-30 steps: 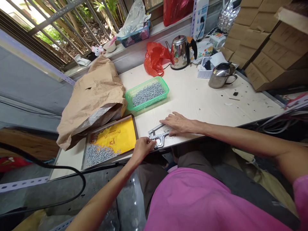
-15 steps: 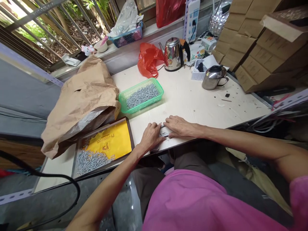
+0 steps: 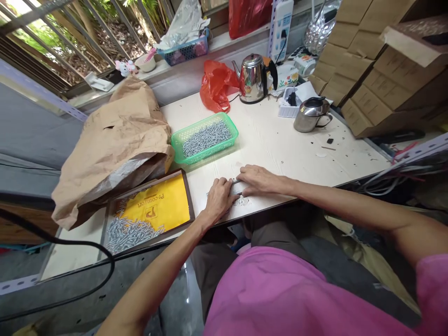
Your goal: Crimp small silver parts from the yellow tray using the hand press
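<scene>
At the table's front edge my left hand [image 3: 220,198] and my right hand [image 3: 259,180] face each other with fingers bent and thumbs inward. Both grip a flat, pale grey piece with a dark edge [image 3: 238,187], one hand at either end. Its exact kind cannot be made out, since the fingers cover much of it. Just below it, a whitish, crinkled-looking patch [image 3: 241,201] shows on the table by my left thumb. Left of my hands is a dark-rimmed tray [image 3: 192,205] holding a yellow printed sheet [image 3: 164,200] and a heap of small silvery metal pins or screws [image 3: 129,233].
Beyond my hands sits a green plastic basket [image 3: 180,161] of similar small metal pieces. A large brown paper bag [image 3: 115,135] lies at left. Toward the back are a red plastic bag [image 3: 215,86], a steel kettle [image 3: 251,81] and a steel pot [image 3: 308,116]; cardboard boxes [image 3: 385,88] are stacked right.
My right hand has shifted slightly away from the table's front edge, and the grey piece with it. The whitish patch below now shows more. The whole view has tilted a little.
</scene>
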`<state>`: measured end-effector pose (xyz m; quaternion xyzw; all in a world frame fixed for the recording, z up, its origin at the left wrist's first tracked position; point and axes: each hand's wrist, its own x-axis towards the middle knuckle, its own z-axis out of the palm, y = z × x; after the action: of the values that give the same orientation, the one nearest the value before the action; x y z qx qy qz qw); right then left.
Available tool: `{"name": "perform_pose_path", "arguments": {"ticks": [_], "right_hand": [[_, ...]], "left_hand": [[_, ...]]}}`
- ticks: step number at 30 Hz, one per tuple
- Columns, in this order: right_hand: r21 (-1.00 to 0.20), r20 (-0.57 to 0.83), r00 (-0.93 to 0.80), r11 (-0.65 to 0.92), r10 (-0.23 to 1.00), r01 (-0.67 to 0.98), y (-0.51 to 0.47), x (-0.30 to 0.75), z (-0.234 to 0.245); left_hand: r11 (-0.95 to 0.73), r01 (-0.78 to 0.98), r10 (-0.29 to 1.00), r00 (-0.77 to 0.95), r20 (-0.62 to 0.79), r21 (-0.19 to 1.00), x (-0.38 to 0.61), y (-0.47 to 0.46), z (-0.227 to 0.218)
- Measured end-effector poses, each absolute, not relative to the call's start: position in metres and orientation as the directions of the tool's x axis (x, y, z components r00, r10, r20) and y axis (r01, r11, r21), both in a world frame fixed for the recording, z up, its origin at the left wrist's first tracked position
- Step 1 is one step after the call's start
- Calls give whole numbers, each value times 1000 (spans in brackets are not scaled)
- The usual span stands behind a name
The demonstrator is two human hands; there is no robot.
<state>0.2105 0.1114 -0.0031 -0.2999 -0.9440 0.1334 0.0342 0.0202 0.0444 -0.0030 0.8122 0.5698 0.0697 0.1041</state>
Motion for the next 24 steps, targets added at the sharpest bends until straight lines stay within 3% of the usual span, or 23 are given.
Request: {"name": "perform_pose_path", "arguments": {"ticks": [3,5,11,14,16,20,24], "right_hand": [[-335,-20,-854,801,520,496,122,217,-1],[-345,-4,-833,782,553,520,128,216,-3],[-195,59,-714,709,698,677,155,196,-6],[-145,70,-722,723,688,675,152,178,4],[-138,93,-825,828,558,544,136,161,13],[-135,75,-991,986,108,97,91,124,20],[-90,63,-996,994,-59,-64,73,102,2]], "left_hand": [[-350,897,937,331,114,268,30,20,-9],[-408,866,912,372,172,291,39,1,-15],[-406,806,912,386,137,431,54,-23,-25],[-401,790,914,379,144,464,53,-19,-26],[-417,778,907,389,160,470,53,-18,-27],[-451,768,892,409,193,455,54,-36,-26],[-568,730,823,507,254,380,30,-71,-11]]}}
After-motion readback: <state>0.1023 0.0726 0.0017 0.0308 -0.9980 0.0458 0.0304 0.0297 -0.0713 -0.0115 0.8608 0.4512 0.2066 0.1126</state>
